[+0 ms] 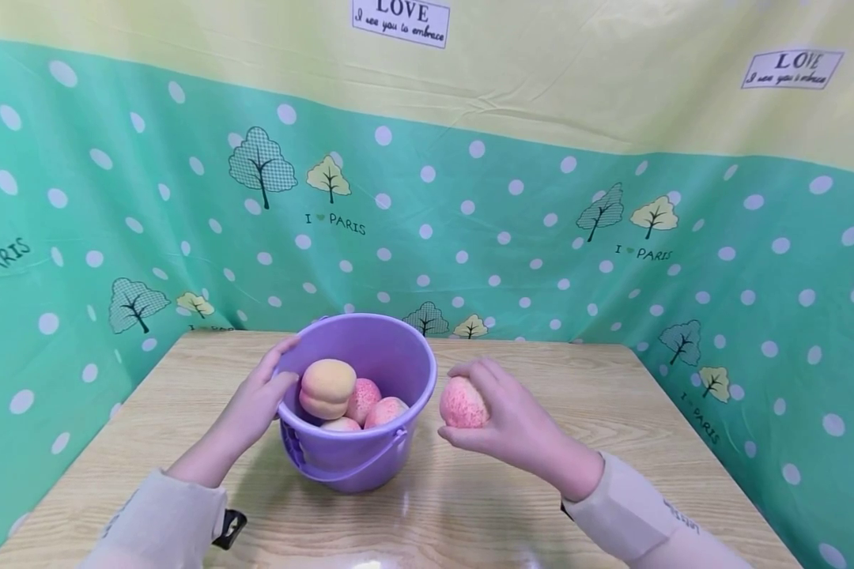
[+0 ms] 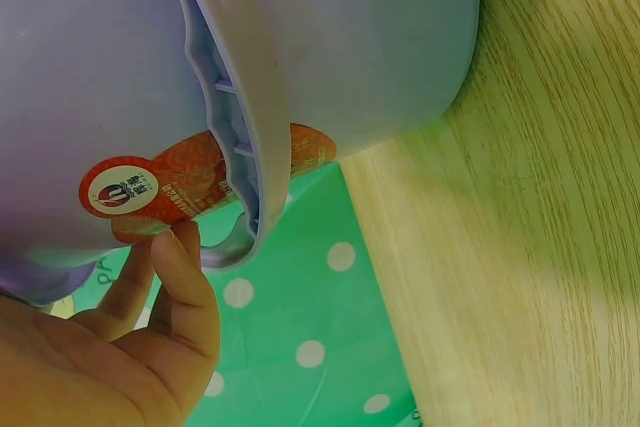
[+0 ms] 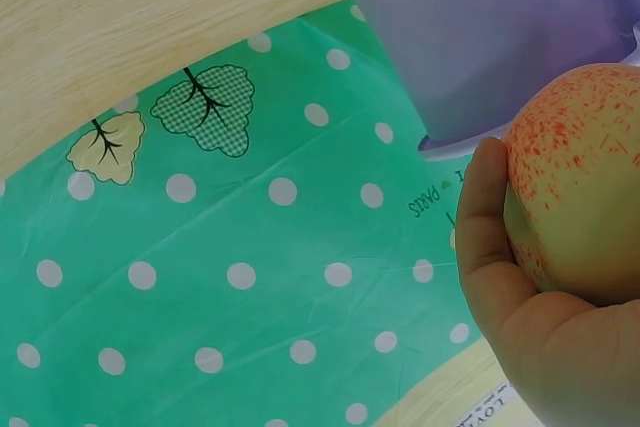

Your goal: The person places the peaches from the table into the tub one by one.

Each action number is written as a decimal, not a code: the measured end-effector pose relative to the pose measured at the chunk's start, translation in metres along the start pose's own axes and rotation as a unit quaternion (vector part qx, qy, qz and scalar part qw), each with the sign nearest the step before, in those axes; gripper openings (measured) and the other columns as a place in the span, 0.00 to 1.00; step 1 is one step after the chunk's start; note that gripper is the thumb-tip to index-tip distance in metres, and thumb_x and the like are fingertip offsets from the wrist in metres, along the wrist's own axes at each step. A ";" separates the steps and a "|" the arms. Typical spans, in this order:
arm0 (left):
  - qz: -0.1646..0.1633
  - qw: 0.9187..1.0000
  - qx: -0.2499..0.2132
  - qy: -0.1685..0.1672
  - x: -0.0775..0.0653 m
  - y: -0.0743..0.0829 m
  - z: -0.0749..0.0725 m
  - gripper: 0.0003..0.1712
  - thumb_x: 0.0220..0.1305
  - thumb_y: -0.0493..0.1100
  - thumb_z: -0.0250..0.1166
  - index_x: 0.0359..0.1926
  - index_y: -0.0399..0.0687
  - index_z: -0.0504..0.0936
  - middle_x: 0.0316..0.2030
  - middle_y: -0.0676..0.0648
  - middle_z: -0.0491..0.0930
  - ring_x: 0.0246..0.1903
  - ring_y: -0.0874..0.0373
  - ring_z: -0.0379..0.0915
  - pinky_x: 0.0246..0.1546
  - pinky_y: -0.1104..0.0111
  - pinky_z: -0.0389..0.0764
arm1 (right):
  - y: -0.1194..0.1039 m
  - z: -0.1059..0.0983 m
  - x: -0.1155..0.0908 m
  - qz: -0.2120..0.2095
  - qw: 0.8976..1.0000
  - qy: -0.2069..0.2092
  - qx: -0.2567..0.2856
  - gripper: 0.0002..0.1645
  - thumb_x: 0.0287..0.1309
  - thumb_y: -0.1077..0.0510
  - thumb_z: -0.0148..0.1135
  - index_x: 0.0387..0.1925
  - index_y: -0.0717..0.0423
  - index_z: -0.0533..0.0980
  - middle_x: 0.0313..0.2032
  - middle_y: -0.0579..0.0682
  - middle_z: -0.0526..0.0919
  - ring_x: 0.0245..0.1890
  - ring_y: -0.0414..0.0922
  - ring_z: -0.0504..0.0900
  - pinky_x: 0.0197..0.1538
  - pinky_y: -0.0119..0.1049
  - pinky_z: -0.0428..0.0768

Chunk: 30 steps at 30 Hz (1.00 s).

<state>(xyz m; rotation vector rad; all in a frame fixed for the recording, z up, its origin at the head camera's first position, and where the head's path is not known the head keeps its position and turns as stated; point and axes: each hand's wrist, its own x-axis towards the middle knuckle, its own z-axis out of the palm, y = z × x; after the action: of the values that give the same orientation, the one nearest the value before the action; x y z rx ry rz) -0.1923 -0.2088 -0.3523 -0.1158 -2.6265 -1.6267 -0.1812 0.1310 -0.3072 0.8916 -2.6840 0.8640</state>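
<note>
A purple bucket (image 1: 349,466) stands upright on the table with several peaches inside. The top one, a yellowish peach (image 1: 328,388) with a pink underside, rests against pinker speckled ones (image 1: 363,400). My left hand (image 1: 256,399) grips the bucket's rim at its left side, thumb over the edge and the other fingers outside; in the left wrist view those fingers (image 2: 180,287) bend by a red label (image 2: 185,182). To the right of the bucket, my right hand (image 1: 515,415) holds a pink-speckled peach (image 1: 462,404) above the table, thumb below and fingers over the top.
The bucket's handle (image 1: 359,472) hangs down across its front. A wood-grain table (image 1: 541,490) lies under everything. Green and yellow cloth (image 1: 498,213) with dots and trees closes off the back and both sides. A black strap buckle (image 1: 229,529) sticks out by the left sleeve.
</note>
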 end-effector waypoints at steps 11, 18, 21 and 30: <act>-0.004 1.000 -0.003 -0.001 0.000 0.001 0.000 0.35 0.75 0.41 0.44 0.79 0.49 0.47 0.75 0.30 0.51 0.69 0.31 0.58 0.59 0.44 0.74 | -0.003 -0.002 0.002 0.014 0.999 0.007 0.031 0.35 0.44 0.52 0.78 0.56 0.51 0.74 0.48 0.46 0.78 0.40 0.39 0.78 0.38 0.28 0.82; -0.003 1.000 -0.002 -0.001 -0.001 0.002 0.000 0.35 0.75 0.41 0.44 0.79 0.49 0.47 0.75 0.30 0.50 0.70 0.30 0.56 0.62 0.40 0.70 | -0.004 -0.002 0.002 0.005 0.999 0.017 0.028 0.36 0.44 0.51 0.78 0.56 0.51 0.74 0.49 0.45 0.78 0.40 0.39 0.78 0.38 0.28 0.83; -0.002 1.000 0.001 0.000 -0.001 0.002 0.000 0.35 0.75 0.41 0.44 0.79 0.49 0.47 0.75 0.31 0.50 0.70 0.30 0.56 0.62 0.40 0.70 | -0.004 -0.002 0.003 0.001 0.999 0.022 0.025 0.36 0.43 0.50 0.78 0.56 0.50 0.74 0.49 0.45 0.79 0.41 0.39 0.78 0.40 0.29 0.83; 0.000 1.000 0.003 0.002 -0.001 0.002 0.000 0.35 0.74 0.41 0.44 0.79 0.49 0.47 0.75 0.31 0.50 0.71 0.30 0.54 0.65 0.37 0.65 | -0.006 -0.001 0.006 -0.006 0.999 0.030 0.041 0.33 0.44 0.50 0.78 0.54 0.46 0.75 0.48 0.43 0.78 0.42 0.39 0.77 0.40 0.29 0.83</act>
<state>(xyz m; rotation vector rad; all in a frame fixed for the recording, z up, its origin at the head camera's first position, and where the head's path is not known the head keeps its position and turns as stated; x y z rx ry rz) -0.1914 -0.2085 -0.3509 -0.1125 -2.6278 -1.6179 -0.1823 0.1247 -0.3018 0.8819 -2.6061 0.9902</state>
